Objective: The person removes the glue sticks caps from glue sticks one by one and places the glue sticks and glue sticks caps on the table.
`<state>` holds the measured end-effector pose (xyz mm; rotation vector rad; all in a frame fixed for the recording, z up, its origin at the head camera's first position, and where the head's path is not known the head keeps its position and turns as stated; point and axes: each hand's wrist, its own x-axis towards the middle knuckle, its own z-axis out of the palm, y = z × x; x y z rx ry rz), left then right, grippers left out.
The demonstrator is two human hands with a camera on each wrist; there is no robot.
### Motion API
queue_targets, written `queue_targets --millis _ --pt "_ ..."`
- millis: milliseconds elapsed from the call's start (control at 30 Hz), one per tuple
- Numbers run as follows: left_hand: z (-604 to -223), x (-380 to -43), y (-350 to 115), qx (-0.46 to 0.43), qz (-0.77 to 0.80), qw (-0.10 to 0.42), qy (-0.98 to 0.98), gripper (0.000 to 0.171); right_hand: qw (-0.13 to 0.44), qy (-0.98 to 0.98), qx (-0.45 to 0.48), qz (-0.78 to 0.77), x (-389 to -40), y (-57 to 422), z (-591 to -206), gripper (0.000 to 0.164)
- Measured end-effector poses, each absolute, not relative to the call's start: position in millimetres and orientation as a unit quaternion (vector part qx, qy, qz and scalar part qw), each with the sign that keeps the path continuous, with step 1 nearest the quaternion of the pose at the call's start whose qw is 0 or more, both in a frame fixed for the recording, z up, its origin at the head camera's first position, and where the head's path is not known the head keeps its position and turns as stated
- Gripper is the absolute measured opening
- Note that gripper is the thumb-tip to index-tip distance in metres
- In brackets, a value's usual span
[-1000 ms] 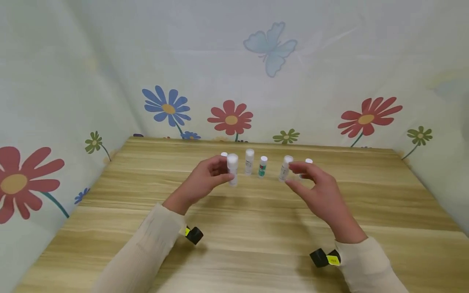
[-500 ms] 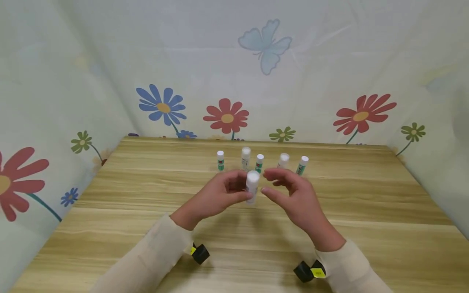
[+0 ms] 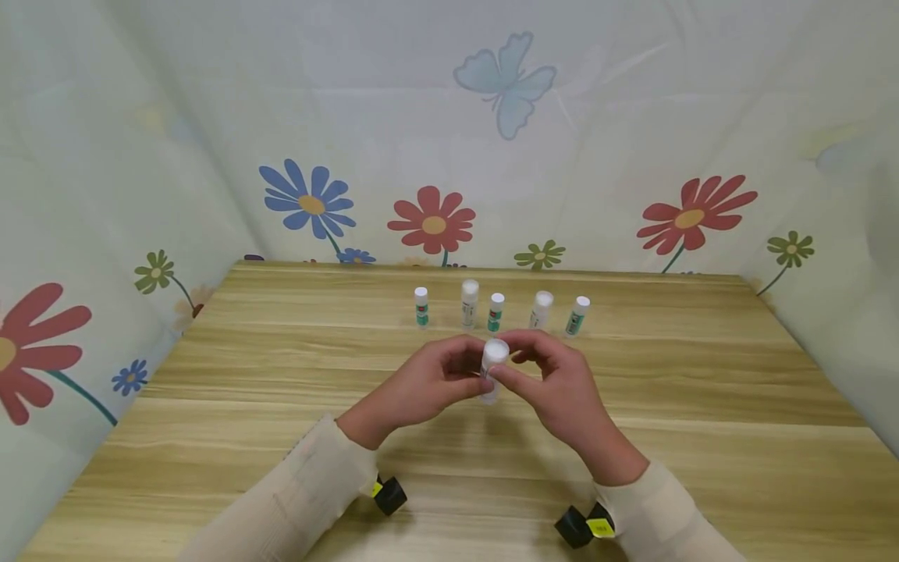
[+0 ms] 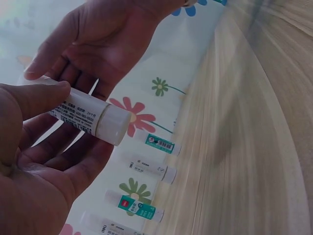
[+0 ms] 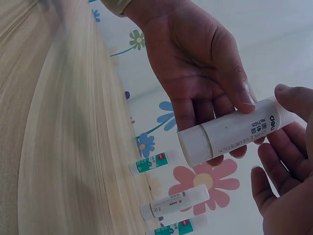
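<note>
A large white glue stick (image 3: 495, 353) is held upright above the table between both hands. My left hand (image 3: 438, 378) grips it around the middle, thumb on the near side and fingers behind. My right hand (image 3: 558, 386) has its thumb and fingers at the upper end of the same glue stick. Printed lettering shows on the white glue stick (image 5: 234, 132) in the right wrist view. A fine line rings its lower end, as the white glue stick (image 4: 88, 112) shows in the left wrist view.
Several glue sticks stand in a row behind the hands: a green-and-white one (image 3: 421, 308) at left, a white one (image 3: 469, 306), a small green one (image 3: 495, 314), another white one (image 3: 540, 311) and a tilted-looking green one (image 3: 577, 317). A flowered curtain (image 3: 365, 101) encloses the wooden table (image 3: 281, 343).
The left hand has brought its glue stick right and nearer, away from the row. The right hand has left the row, moved left and taken hold of the same glue stick's upper end.
</note>
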<state>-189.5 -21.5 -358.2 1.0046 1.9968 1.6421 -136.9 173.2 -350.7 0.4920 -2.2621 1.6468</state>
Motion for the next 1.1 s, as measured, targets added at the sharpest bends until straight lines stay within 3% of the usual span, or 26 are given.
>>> queue_targets --millis 733,1100 --pt "-362.0 -191.3 -22.0 0.379 0.544 0.183 0.726 0.033 0.153 -0.776 0.176 0.586 -133.7 181.4 -339.7 0.026" --pt "-370.4 -220.2 -42.2 0.290 0.558 0.168 0.759 0.036 0.155 -0.790 0.106 0.584 -155.7 215.0 -350.4 0.029"
